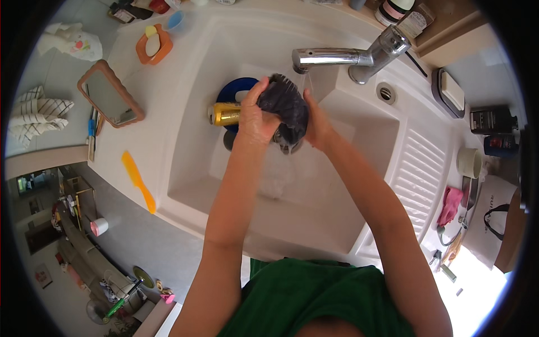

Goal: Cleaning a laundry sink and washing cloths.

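A bunched dark grey wet cloth (284, 107) is held up over a white sink basin (269, 223). My left hand (257, 113) grips its left side, with the thumb at the top edge. At the cloth's right side is my right hand (318, 122), its fingers partly hidden behind the fabric. Water drips from the cloth's lower end, near the metal drain fitting (294, 147). Behind my left hand, a gold can (224, 114) lies on its side against a blue round dish or basin (229, 89). A chrome faucet (328, 57) reaches over the basin, with a thin trickle below its spout.
On the left ledge are a yellow comb (139, 181), a framed mirror (111, 94) and an orange soap dish (154, 44). To the right are a ribbed washboard surface (423, 168), a soap box (448, 92), a pink cloth (450, 205) and a cup (468, 163).
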Demonstrator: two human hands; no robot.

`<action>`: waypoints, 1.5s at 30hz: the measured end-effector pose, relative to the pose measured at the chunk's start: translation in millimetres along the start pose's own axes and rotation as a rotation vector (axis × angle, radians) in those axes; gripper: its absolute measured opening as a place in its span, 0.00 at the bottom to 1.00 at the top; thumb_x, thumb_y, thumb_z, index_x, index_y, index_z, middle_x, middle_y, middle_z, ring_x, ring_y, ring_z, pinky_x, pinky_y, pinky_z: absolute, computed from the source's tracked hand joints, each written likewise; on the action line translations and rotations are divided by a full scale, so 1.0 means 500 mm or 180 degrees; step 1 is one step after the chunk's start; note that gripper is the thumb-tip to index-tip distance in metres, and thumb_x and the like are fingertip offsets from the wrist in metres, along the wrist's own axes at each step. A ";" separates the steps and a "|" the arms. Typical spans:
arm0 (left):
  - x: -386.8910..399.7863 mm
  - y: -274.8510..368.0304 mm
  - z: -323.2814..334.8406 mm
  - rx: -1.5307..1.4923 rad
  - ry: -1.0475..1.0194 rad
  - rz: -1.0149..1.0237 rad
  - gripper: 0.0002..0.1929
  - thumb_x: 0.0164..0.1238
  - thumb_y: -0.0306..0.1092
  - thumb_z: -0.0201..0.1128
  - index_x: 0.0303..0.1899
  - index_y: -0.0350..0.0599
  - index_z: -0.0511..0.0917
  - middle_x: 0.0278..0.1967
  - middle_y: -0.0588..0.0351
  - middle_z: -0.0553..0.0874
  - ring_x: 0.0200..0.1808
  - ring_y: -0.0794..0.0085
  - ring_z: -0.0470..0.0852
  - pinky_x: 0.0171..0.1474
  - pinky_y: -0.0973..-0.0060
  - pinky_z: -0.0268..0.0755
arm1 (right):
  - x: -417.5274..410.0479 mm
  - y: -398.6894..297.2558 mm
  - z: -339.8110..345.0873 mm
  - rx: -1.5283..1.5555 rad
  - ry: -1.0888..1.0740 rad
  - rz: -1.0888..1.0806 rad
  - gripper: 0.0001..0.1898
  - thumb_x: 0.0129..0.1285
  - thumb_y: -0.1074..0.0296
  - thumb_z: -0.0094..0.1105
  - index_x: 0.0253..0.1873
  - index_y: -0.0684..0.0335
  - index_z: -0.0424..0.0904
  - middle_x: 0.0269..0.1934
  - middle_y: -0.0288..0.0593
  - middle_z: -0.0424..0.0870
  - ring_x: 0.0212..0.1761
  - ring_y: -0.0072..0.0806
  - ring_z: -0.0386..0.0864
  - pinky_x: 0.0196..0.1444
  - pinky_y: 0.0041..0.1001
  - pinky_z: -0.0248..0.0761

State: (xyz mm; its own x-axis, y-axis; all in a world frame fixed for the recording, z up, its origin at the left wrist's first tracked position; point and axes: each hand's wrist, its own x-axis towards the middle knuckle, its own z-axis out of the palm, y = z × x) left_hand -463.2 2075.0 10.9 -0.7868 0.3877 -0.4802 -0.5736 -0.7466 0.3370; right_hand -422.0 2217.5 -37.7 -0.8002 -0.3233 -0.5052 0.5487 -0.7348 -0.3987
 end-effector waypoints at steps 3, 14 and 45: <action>-0.012 -0.003 -0.024 0.0665 0.0198 0.0405 0.10 0.58 0.33 0.65 0.39 0.40 0.79 0.40 0.53 0.84 0.48 0.64 0.82 0.51 0.62 0.76 | -0.010 0.007 -0.015 -0.0146 -0.0260 -0.0450 0.27 0.68 0.49 0.58 0.63 0.63 0.68 0.54 0.46 0.79 0.57 0.32 0.78 0.56 0.38 0.73; 0.037 -0.034 -0.080 0.0217 0.0061 -0.0249 0.22 0.67 0.54 0.63 0.48 0.46 0.74 0.39 0.50 0.81 0.39 0.66 0.82 0.47 0.63 0.78 | -0.089 0.091 0.100 -0.4839 0.0553 -0.2594 0.15 0.59 0.57 0.65 0.42 0.62 0.78 0.34 0.49 0.78 0.35 0.47 0.79 0.39 0.38 0.74; -0.021 0.002 -0.031 0.1058 -0.0263 0.0047 0.16 0.65 0.41 0.66 0.49 0.44 0.76 0.47 0.53 0.83 0.53 0.65 0.80 0.58 0.64 0.71 | -0.029 -0.020 -0.003 -0.1173 0.0726 -0.0615 0.21 0.69 0.54 0.58 0.57 0.63 0.72 0.47 0.41 0.82 0.46 0.26 0.82 0.47 0.31 0.78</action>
State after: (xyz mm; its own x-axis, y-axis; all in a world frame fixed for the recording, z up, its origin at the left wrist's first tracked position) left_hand -451.9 2061.9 3.6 -0.8036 0.4306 -0.4107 -0.5941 -0.5407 0.5955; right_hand -415.6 2230.5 -27.6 -0.8450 -0.0319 -0.5338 0.4774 -0.4947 -0.7262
